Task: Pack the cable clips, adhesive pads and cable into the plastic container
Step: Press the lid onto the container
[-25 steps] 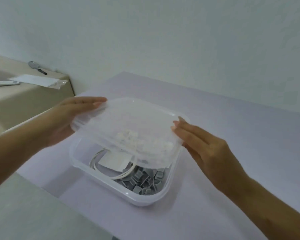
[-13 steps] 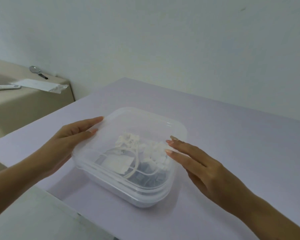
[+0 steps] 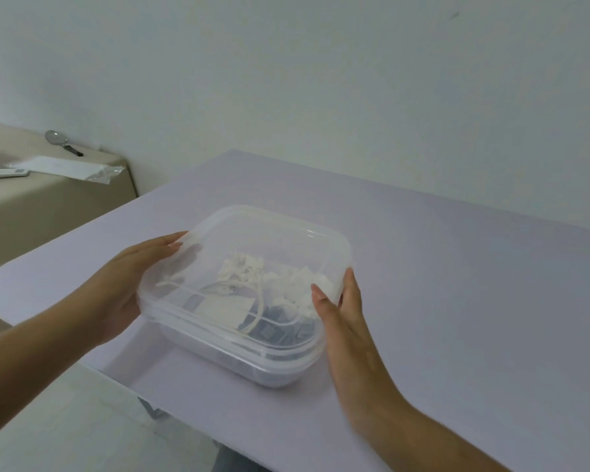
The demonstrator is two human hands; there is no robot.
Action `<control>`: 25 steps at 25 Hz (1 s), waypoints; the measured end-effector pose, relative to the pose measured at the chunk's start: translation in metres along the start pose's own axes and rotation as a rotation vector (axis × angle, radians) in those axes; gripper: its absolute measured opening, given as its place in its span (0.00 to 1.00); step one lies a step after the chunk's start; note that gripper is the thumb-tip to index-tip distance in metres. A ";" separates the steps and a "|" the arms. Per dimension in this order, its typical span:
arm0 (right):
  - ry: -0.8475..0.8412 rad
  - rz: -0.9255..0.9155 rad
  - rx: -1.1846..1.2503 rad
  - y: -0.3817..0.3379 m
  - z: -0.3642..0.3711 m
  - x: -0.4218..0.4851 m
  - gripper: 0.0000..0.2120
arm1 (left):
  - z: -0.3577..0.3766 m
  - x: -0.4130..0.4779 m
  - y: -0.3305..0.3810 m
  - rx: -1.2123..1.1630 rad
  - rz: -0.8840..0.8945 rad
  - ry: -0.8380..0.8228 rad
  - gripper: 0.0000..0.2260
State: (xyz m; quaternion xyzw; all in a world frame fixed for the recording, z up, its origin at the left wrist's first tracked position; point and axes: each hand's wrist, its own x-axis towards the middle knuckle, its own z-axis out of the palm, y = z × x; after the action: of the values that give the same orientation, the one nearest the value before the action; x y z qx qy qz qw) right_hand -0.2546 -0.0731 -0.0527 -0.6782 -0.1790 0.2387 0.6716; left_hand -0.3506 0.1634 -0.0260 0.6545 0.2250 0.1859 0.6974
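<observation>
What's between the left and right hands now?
The plastic container, lid on, in the head view; left hand and right hand press its sides.

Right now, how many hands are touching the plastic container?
2: the left hand on the left side of the plastic container, the right hand on its right edge.
</observation>
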 end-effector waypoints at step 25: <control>0.644 -0.058 0.282 -0.032 -0.347 0.086 0.20 | 0.375 0.133 -0.034 -0.186 -0.070 -0.258 0.26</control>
State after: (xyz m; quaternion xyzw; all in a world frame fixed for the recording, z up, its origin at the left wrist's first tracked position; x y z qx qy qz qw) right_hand 0.0143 -0.3098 -0.0332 -0.6140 0.0575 0.0160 0.7870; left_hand -0.0323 -0.0767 -0.0536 0.5972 0.1382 0.0960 0.7842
